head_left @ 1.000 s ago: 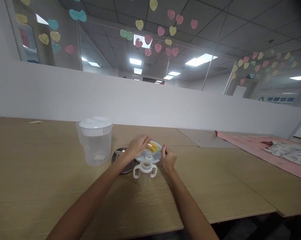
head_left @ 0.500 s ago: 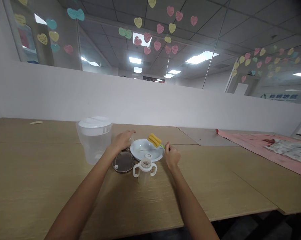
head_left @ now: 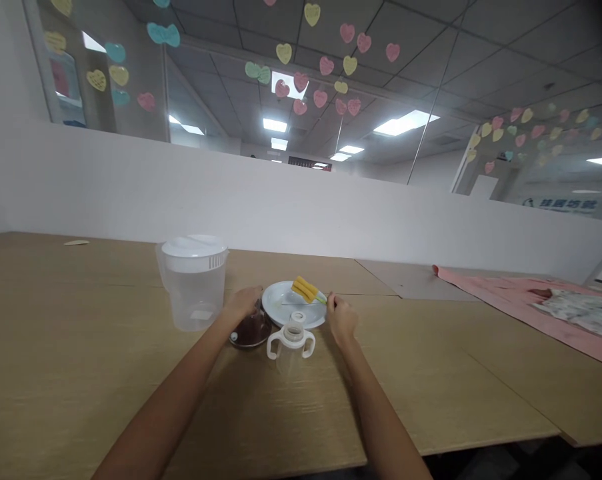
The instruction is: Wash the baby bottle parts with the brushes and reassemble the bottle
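Note:
My right hand (head_left: 343, 319) is closed round the thin green handle of a sponge brush (head_left: 305, 289), whose yellow head hangs over a white plate (head_left: 275, 313). My left hand (head_left: 243, 303) reaches down at a dark see-through pot lid (head_left: 251, 331), its fingers closed at the lid's knob, which they partly hide. In front of the plate stands a clear baby bottle (head_left: 291, 350) with two white handles and an uncovered neck. A small white ring-shaped piece (head_left: 297, 317) sits at the plate's near rim, just behind the bottle.
A clear plastic pitcher (head_left: 195, 293) with a white lid stands left of my left hand. Pink cloth (head_left: 481, 293) with a patterned fabric piece (head_left: 581, 312) on it spreads at the right. A low white wall (head_left: 301, 207) with glass above closes off the table's back.
My left hand has come down from beside the plate's far left rim onto the dark lid. The brush head has dipped slightly lower over the plate.

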The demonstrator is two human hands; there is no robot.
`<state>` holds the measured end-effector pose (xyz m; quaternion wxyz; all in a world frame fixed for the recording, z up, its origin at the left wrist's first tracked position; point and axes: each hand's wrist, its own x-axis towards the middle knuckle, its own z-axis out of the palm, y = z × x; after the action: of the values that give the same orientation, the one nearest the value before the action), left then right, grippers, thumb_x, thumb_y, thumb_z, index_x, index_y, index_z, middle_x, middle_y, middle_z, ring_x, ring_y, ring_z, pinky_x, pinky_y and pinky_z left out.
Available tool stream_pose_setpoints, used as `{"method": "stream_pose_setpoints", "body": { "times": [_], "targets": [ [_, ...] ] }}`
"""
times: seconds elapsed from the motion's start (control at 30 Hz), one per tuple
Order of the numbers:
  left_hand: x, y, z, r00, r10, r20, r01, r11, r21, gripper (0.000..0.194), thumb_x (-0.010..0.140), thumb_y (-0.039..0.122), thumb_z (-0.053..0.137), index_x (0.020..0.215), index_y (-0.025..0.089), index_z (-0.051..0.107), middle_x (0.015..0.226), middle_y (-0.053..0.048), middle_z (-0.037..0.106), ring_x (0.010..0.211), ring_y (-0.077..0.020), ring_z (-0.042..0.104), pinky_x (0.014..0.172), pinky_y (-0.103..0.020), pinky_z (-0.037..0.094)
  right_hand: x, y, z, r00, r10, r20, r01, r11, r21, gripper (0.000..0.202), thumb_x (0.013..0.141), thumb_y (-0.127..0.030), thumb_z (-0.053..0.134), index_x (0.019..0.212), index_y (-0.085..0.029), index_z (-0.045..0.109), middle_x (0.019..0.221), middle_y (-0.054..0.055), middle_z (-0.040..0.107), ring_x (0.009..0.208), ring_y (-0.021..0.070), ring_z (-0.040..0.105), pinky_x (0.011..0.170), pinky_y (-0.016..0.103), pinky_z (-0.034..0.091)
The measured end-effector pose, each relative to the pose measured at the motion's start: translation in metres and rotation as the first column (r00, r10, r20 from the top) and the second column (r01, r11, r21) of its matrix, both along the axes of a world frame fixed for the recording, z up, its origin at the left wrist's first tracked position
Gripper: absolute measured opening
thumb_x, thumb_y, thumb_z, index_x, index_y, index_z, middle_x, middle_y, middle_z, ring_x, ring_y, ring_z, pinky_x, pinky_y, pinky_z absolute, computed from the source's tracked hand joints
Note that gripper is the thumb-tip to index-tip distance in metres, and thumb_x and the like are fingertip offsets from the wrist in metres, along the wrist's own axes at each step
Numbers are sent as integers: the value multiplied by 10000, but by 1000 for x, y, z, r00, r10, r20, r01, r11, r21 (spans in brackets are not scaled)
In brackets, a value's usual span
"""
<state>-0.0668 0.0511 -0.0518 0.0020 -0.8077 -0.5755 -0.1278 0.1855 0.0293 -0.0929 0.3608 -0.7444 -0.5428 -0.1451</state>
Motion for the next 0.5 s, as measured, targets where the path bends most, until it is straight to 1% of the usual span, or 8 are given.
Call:
{"method": "stream_pose_setpoints", "body": {
  "times": [0.1,0.2,0.27,0.33,0.43,0.5],
  "targets": [
    [1,-2,2,1000,-14,10,14,1000,7,457,667,182,628,1116,220,547,1080,-116,648,996,-256,603,779,-297,462,-1,-1,3,1000,7,-3,-7,999,-37,514,927,-415,300,765,-146,707,720,130,686,560,142,569,522,253,224],
    [3,-2,9,998,-51,26,50,998,28,413,727,154,546,1137,204,555,1140,-140,619,1034,-264,583,810,-309,454,-1,-3,7,998,43,-45,-45,998,-47,566,945,-412,234,781,-141,704,746,136,689,589,152,594,529,252,254],
    [7,0,14,994,-104,31,102,994,40,377,760,148,496,1124,206,572,1134,-120,628,1037,-242,582,836,-296,447,-2,-4,8,995,70,-75,-74,996,-50,583,950,-407,209,785,-144,702,758,135,691,603,156,602,530,251,263],
    [14,2,15,988,-152,32,150,987,54,369,787,141,452,1126,206,579,1141,-94,631,1054,-212,572,881,-285,429,-3,-5,8,992,87,-87,-91,995,-48,582,950,-407,208,785,-145,701,759,135,690,609,158,606,529,250,269],
    [27,3,9,982,-185,29,183,981,70,345,842,172,387,1114,183,599,1168,-94,618,1085,-189,551,944,-292,391,-4,-5,8,993,93,-74,-98,994,-55,576,948,-409,215,787,-141,699,754,145,686,619,161,612,532,249,278],
    [34,3,2,982,-186,29,184,981,64,323,874,269,380,1069,198,628,1135,-89,634,1072,-193,556,946,-307,388,-4,-5,8,994,90,-63,-95,992,-80,567,947,-412,222,797,-145,699,753,146,686,627,166,617,535,250,283]
  ]
}}
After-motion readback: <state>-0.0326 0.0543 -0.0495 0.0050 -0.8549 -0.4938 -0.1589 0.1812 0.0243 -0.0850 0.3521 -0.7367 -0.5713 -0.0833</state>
